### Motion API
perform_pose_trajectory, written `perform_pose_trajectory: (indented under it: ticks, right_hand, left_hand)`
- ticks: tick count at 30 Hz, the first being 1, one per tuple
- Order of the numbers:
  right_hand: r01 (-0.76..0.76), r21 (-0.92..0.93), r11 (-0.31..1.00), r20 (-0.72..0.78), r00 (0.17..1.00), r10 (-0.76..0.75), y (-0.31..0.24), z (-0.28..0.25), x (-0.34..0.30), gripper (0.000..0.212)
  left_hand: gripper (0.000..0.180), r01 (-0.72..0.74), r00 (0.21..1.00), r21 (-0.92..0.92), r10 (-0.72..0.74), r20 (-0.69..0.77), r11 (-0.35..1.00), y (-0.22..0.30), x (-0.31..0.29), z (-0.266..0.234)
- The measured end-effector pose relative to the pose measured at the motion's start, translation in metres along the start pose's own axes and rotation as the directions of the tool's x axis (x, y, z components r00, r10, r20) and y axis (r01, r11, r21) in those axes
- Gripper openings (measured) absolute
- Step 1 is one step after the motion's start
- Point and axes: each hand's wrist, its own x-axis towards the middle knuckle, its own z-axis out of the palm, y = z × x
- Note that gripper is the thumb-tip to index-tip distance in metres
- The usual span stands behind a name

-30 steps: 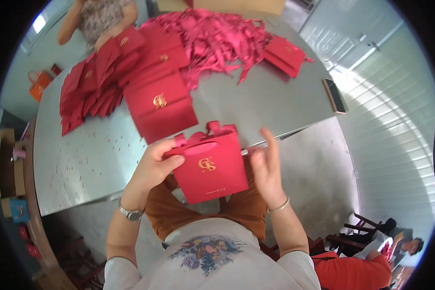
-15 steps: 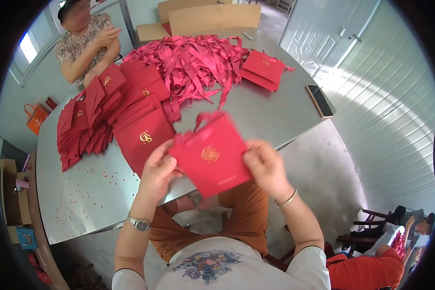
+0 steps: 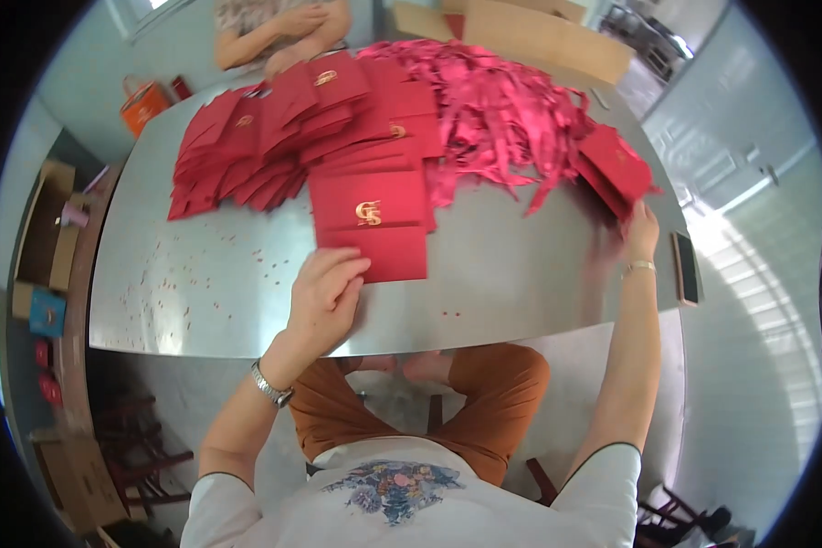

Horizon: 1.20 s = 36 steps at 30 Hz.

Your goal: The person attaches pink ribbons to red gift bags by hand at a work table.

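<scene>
At the near end of a spread of red paper bags, the front bag (image 3: 397,256) lies flat on the metal table with its near part close to me. My left hand (image 3: 324,297) has its fingers curled together over that bag's near left corner. Far to the right, my right hand (image 3: 642,236) grips the near edge of a red paper bag with ribbon (image 3: 616,169), at the small stack there. Its fingertips are partly hidden by the bag. Many more red paper bags (image 3: 219,151) with gold emblems lie overlapping at the left and middle.
A large heap of pink-red ribbons (image 3: 502,114) covers the table's far middle. A phone (image 3: 685,268) lies at the right edge. Small red bits dot the metal table (image 3: 192,301). Across it, a person's folded arms (image 3: 288,32) rest. Cardboard boxes (image 3: 539,36) stand behind.
My right hand has carried the ribboned bag from in front of me to the right-hand stack. My left hand has let go of it and moved to the front bag. The view has shifted.
</scene>
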Motion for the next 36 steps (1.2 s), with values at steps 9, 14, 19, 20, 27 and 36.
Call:
perform_pose_trajectory:
  ticks: [9, 14, 19, 20, 27, 36]
  right_hand:
    - [0.066, -0.011, 0.998, -0.183, 0.981, -0.067, -0.012, 0.029, -0.087, 0.035]
    - [0.613, -0.193, 0.766, 0.335, 0.775, -0.536, -0.015, 0.087, -0.144, 0.022]
    - [0.974, -0.053, 0.220, 0.672, 0.198, -0.714, -0.045, 0.171, -0.188, 0.034]
    - [0.986, -0.010, 0.165, 0.703, 0.124, -0.700, -0.039, 0.180, -0.190, 0.034]
    - [0.934, -0.078, 0.348, 0.730, 0.291, -0.618, -0.031, 0.170, -0.197, 0.015]
    - [0.276, 0.175, 0.945, 0.618, 0.716, -0.324, -0.080, 0.120, -0.184, 0.012]
  left_hand:
    - [0.045, 0.016, 0.992, 0.330, -0.055, 0.110, 0.944, -0.036, 0.035, -0.011]
    - [0.032, -0.028, 0.994, 0.303, -0.007, 0.112, 0.953, -0.027, 0.020, -0.006]
    - [0.036, -0.010, 0.998, 0.220, -0.002, 0.055, 0.975, -0.010, -0.023, -0.003]
    - [0.038, 0.022, 0.995, 0.218, -0.043, 0.088, 0.976, -0.005, -0.025, 0.000]
    - [0.035, 0.065, 0.991, 0.236, -0.091, 0.100, 0.970, 0.002, -0.037, 0.000]
    - [0.036, 0.065, 0.993, 0.219, -0.085, 0.083, 0.974, -0.002, -0.033, -0.003]
